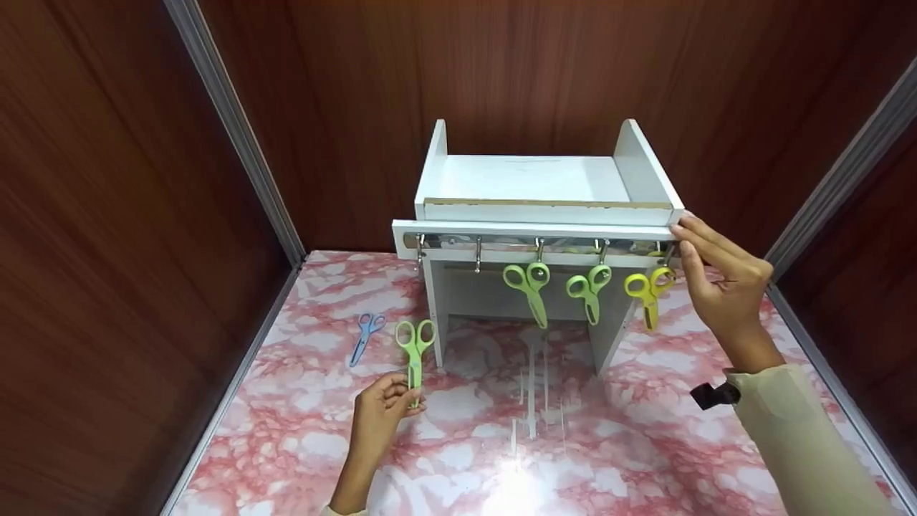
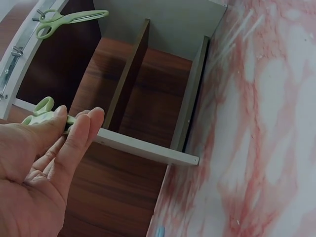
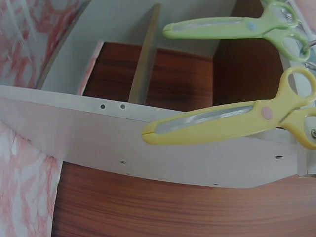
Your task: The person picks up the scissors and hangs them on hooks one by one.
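Observation:
My left hand [image 1: 380,408] pinches the blade end of a pair of green scissors [image 1: 414,344], handle loops pointing up, to the left of a white shelf unit [image 1: 544,213]. In the left wrist view, fingers and thumb partly cover these scissors [image 2: 44,111]. With fairly straight fingers, my right hand [image 1: 727,279] touches the right end of the unit's hook rail [image 1: 466,229]. Two more green scissors [image 1: 530,290] [image 1: 590,290] hang from hooks there. Yellow scissors [image 1: 650,294] hang at the rightmost hook, close to the right thumb.
Blue scissors [image 1: 367,337] lie on the red-and-white marbled tabletop [image 1: 286,401], left of the unit. The two leftmost hooks [image 1: 478,256] carry nothing. Brown wood-grain panels [image 1: 344,107] with grey metal edging [image 1: 236,122] surround the table.

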A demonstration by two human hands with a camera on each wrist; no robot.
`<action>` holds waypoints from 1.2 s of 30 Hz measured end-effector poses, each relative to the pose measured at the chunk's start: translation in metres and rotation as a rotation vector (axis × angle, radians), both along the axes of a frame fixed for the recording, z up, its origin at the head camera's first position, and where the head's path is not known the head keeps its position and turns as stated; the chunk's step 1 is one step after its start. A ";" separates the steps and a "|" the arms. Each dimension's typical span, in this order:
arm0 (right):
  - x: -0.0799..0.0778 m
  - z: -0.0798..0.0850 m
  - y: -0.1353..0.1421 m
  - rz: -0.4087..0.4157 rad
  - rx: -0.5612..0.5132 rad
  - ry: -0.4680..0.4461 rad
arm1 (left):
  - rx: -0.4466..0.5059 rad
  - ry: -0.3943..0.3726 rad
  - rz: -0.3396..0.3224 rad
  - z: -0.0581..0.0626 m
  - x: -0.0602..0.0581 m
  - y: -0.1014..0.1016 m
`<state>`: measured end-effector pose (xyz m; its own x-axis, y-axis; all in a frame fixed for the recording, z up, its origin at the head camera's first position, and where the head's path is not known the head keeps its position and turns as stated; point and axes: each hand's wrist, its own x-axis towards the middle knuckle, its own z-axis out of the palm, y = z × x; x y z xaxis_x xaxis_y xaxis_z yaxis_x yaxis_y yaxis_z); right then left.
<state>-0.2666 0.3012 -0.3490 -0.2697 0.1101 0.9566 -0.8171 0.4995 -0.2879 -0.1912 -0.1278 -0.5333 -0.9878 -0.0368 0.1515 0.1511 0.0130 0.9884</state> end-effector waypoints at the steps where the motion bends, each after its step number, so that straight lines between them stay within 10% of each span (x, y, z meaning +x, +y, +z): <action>1: 0.000 0.000 0.000 0.001 -0.002 0.001 | 0.003 0.006 0.000 0.001 -0.001 0.001; 36: -0.002 -0.003 0.002 0.018 -0.022 -0.005 | 0.187 0.127 -0.085 0.039 -0.003 0.034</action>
